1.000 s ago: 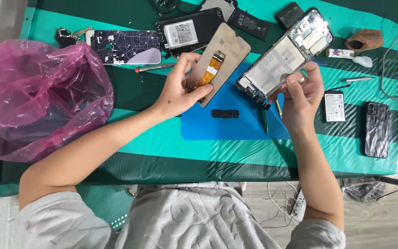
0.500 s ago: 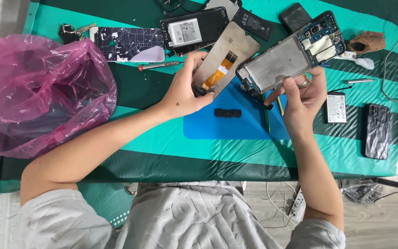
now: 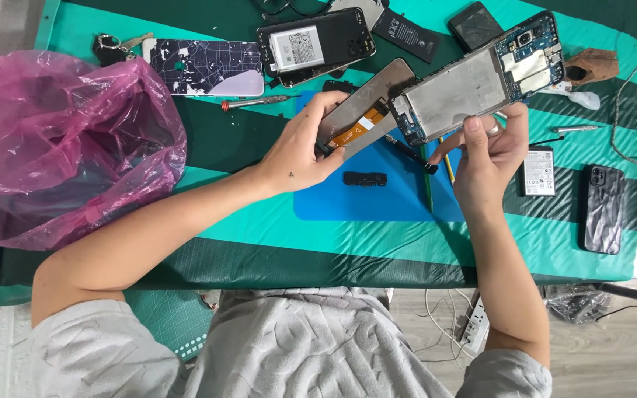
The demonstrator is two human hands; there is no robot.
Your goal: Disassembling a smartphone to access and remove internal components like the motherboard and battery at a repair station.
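Left hand (image 3: 300,151) clenched on the screen panel (image 3: 366,99) – right hand (image 3: 488,151) grasping the phone frame (image 3: 458,92); a white-labelled battery (image 3: 538,171) lies just beside on the desk (image 3: 259,214).

Table (image 3: 554,243) covered in glossy cloth of teal and dark green stripes — front edge crossing the lower middle of the frame. Blue work mat (image 3: 377,199) laid flat at centre. Pink translucent plastic bag (image 3: 60,147) bulging at upper left, resting on the cloth. Pale wood-grain floor (image 3: 613,354) showing at lower right, with white power strip (image 3: 475,328) and loose cables (image 3: 436,309) just below the table edge. Green cutting mat (image 3: 167,320) at lower left, under the table. Lighting bright and even — soft glare on the cloth.
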